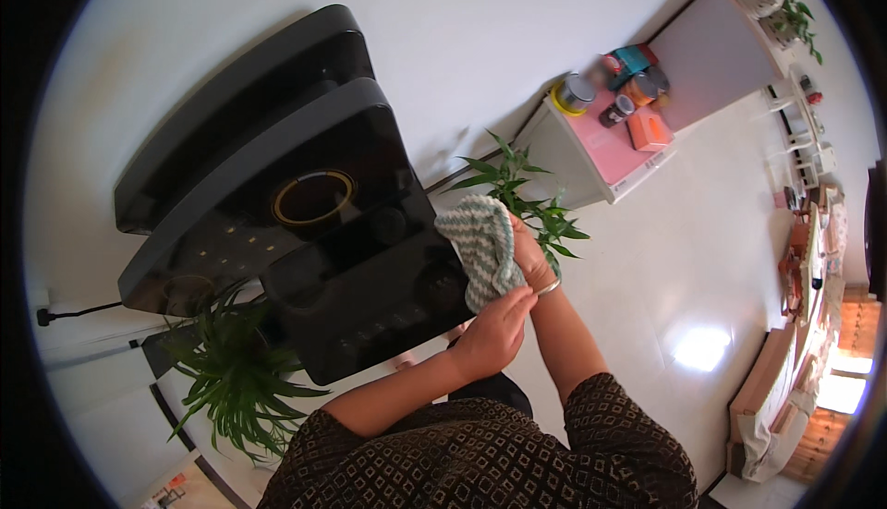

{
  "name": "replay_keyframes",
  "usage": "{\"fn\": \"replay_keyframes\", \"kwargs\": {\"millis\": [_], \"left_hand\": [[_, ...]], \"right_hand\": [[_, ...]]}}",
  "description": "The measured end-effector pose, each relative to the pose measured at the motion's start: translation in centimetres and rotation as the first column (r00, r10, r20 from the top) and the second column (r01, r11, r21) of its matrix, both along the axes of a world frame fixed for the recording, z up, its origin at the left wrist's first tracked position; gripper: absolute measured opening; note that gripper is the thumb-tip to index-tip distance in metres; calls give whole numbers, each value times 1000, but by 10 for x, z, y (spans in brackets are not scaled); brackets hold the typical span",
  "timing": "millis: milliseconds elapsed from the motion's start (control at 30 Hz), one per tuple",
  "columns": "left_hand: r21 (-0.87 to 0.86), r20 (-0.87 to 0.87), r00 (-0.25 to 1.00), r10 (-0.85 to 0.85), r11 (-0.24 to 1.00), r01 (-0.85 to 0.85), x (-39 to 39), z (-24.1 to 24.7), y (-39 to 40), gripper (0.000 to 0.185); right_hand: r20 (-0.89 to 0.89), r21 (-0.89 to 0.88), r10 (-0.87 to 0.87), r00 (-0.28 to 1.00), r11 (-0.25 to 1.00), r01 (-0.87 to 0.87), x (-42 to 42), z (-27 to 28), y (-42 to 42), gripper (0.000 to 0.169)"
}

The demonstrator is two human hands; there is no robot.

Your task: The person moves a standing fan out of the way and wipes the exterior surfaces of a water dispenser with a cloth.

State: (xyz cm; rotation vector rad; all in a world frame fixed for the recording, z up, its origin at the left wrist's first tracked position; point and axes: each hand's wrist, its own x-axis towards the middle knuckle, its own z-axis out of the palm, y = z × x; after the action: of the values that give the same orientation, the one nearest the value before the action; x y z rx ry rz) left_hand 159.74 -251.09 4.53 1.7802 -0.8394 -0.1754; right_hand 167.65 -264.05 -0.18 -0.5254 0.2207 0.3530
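Note:
My right hand (529,252) holds a crumpled cloth (478,239) with green and white stripes, at the right edge of a glossy black appliance (367,301). A pale bangle (549,288) circles my right wrist. Just below, my left hand (490,334) has its fingers together, their tips at the bangle and the cloth's lower corner. Whether they grip either one I cannot tell. Round dials or recesses mark the appliance's dark lower surface. Its curved upper panel has a gold-rimmed ring (314,198) and several small lit marks.
A leafy plant (513,176) stands beyond my right hand, and a spiky one (235,363) at the appliance's left. Tins, jars and an orange box (649,129) crowd a pink-topped cabinet (603,142). Pale floor (644,273) stretches right toward a sofa (769,398).

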Motion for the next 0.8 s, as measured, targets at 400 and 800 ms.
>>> {"fn": "replay_keyframes", "kwargs": {"millis": [400,800], "left_hand": [[93,223,967,-121,990,102,-56,29,64,25],[66,60,853,519,850,-522,-84,3,247,15]], "right_hand": [[-87,131,-68,994,988,79,-79,44,65,31],[301,-857,239,923,491,152,-73,33,213,25]]}}
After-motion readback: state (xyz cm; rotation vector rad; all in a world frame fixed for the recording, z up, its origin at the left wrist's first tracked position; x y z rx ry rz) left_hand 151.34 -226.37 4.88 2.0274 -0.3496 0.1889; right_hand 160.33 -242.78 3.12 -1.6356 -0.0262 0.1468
